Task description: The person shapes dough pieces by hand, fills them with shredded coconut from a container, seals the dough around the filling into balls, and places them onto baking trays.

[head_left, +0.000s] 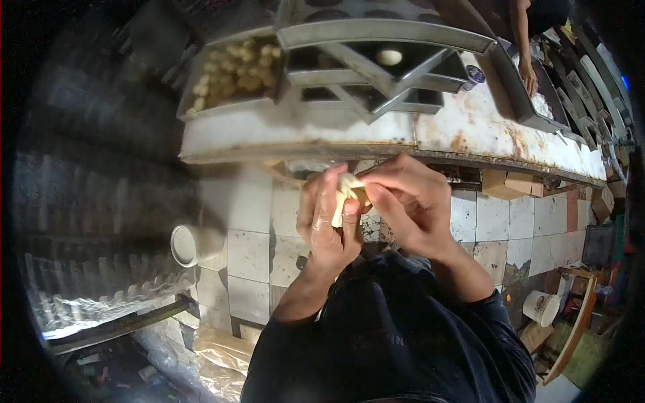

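A piece of pale, soft dough (343, 199) is held up in front of my chest, between my two hands. My left hand (327, 218) is closed around it, fingers on the far side and thumb on the near side. With thumb and forefinger, my right hand (418, 205) pinches the dough's upper edge. Something brownish shows beside the dough between the hands, but I cannot make out what it is. The fingers hide part of the dough.
Past my hands runs a worn white worktop (295, 129). On it stand a tray of several pale dough balls (236, 70) and stacked metal trays (386, 32). At right, another person's hand (528, 77) reaches into a metal tray (504, 74). White buckets (183, 246) stand on the tiled floor (252, 258).
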Motion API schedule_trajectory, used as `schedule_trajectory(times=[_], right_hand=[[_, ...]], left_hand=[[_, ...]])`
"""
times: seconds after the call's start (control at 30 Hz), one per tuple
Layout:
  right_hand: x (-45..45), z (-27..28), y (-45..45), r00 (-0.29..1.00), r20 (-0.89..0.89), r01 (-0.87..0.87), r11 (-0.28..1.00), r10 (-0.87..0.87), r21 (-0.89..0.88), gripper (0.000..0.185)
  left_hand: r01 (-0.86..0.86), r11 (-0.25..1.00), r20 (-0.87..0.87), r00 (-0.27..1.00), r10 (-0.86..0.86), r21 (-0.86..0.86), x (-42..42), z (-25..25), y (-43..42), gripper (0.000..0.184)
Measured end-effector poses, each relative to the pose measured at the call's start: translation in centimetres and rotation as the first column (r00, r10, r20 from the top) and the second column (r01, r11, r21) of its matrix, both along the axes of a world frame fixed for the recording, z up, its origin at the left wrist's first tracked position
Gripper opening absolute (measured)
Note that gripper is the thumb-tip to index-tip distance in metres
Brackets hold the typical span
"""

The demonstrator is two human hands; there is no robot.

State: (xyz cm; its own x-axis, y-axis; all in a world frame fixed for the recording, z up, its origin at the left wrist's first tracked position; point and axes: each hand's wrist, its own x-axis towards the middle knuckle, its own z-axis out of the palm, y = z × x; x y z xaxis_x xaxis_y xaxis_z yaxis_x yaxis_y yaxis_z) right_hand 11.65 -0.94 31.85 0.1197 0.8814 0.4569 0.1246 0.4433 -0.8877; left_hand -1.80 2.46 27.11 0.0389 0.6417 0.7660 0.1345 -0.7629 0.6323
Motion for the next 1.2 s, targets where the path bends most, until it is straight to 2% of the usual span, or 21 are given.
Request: schedule_trajectory(times=[0.03, 0.17, 0.23, 0.27, 0.33, 0.4, 0.43, 0.47, 0.5, 0.63, 0.67, 0.73, 0.8, 0.83, 0.87, 0.93, 1.0, 1.07, 1.13, 1.17, 1.2], right_hand=[[0.2, 0.8, 0.5, 0.959, 0.283, -0.068, 0.985, 0.021, 0.159, 0.026], [-3.8, 1.7, 0.6, 0.891, 0.450, 0.003, 0.994, -0.051, 0.107, 0.034], [-3.8, 0.5, 2.0, 0.836, 0.482, -0.028, 0.857, -0.262, 0.515, 0.040], [-3.6, 0.9, 2.3, 0.830, 0.490, -0.026, 0.857, -0.268, 0.514, 0.040], [-2.8, 2.3, 2.8, 0.879, 0.459, -0.081, 0.910, -0.128, 0.407, 0.025], [-2.4, 3.2, 3.3, 0.907, 0.413, -0.096, 0.919, -0.077, 0.382, 0.027], [-2.2, 4.1, 3.0, 0.960, 0.280, -0.014, 0.993, -0.020, 0.117, 0.028], [-1.7, 4.5, 3.0, 0.991, 0.131, 0.022, 0.986, 0.000, -0.166, 0.030], [-0.7, 3.9, 3.4, 0.990, 0.085, -0.085, 0.967, 0.108, -0.240, 0.035], [2.2, 2.1, 5.9, 0.977, 0.199, -0.129, 0.958, 0.078, 0.257, 0.030], [2.5, 3.1, 6.2, 0.962, 0.275, -0.087, 0.951, 0.002, 0.297, 0.032], [3.9, 3.3, 7.5, 0.906, 0.375, -0.010, 0.872, -0.199, 0.489, 0.033], [7.1, 3.5, 8.1, 0.921, 0.354, -0.038, 0.868, -0.162, 0.495, 0.035], [8.4, 3.7, 8.5, 0.967, 0.248, -0.067, 0.871, -0.064, 0.487, 0.034], [9.7, 3.8, 8.9, 0.989, 0.140, -0.101, 0.872, 0.038, 0.479, 0.033], [12.5, 3.8, 10.1, 0.978, 0.087, -0.209, 0.876, 0.189, 0.435, 0.026], [14.9, 4.7, 11.4, 0.901, 0.291, -0.387, 0.898, 0.320, 0.211, 0.022], [17.8, 5.4, 13.1, 0.852, 0.464, -0.380, 0.895, 0.241, 0.233, 0.019], [19.3, 5.5, 13.0, 0.853, 0.515, -0.194, 0.967, 0.084, 0.164, 0.019], [19.4, 6.3, 12.5, 0.877, 0.479, -0.053, 0.980, -0.048, 0.194, 0.021], [19.0, 6.6, 13.2, 0.874, 0.484, -0.065, 0.978, -0.039, 0.196, 0.021]], left_hand=[[-0.090, 0.996, -0.120, 0.989, 0.091, 0.014, -1.0, 0.6, -0.1, 0.037], [-0.111, 0.994, -0.221, 0.969, 0.108, -0.002, -4.3, 2.1, 0.1, 0.045], [0.038, 0.995, 0.010, 0.999, -0.038, -0.087, -4.4, 0.9, 0.9, 0.060], [0.241, 0.955, 0.298, 0.937, -0.183, -0.170, -3.3, 1.4, 0.5, 0.069], [0.608, 0.752, 0.541, 0.734, -0.412, -0.252, -4.0, 1.1, 1.3, 0.063], [0.697, 0.636, 0.586, 0.680, -0.441, -0.330, -4.1, 0.7, 2.0, 0.063], [0.743, 0.636, 0.655, 0.589, -0.474, -0.209, -3.0, 0.4, 2.5, 0.064], [0.693, 0.699, 0.537, 0.664, -0.521, -0.178, -3.0, -0.1, 3.7, 0.064], [0.581, 0.799, 0.402, 0.776, -0.486, -0.157, -2.6, -0.1, 4.5, 0.063], [0.244, 0.969, 0.196, 0.953, -0.232, -0.040, 0.9, 2.1, 6.9, 0.044], [0.113, 0.992, 0.220, 0.968, -0.121, 0.048, 2.1, 2.6, 7.6, 0.054], [-0.037, 0.995, 0.198, 0.979, 0.054, -0.089, 4.4, 4.5, 7.8, 0.078], [0.081, 0.997, 0.181, 0.980, -0.083, 0.020, 6.9, 5.4, 9.2, 0.098], [0.324, 0.946, 0.340, 0.890, -0.304, -0.004, 8.2, 5.3, 10.1, 0.114], [0.537, 0.843, 0.432, 0.764, -0.480, -0.014, 10.2, 6.2, 10.6, 0.113], [0.678, 0.712, 0.024, 0.727, -0.686, -0.184, 10.6, 7.9, 13.5, 0.102], [0.725, 0.688, -0.116, 0.682, -0.723, -0.024, 12.4, 10.0, 15.6, 0.049], [0.572, 0.804, -0.027, 0.817, -0.576, 0.163, 14.7, 8.0, 16.1, 0.030], [0.421, 0.902, 0.250, 0.888, -0.387, -0.097, 16.1, 7.7, 14.7, 0.037], [0.408, 0.908, 0.253, 0.892, -0.375, -0.092, 16.2, 7.2, 15.0, 0.037], [0.304, 0.949, -0.020, 0.952, -0.307, -0.090, 16.2, 6.5, 15.4, 0.035]])
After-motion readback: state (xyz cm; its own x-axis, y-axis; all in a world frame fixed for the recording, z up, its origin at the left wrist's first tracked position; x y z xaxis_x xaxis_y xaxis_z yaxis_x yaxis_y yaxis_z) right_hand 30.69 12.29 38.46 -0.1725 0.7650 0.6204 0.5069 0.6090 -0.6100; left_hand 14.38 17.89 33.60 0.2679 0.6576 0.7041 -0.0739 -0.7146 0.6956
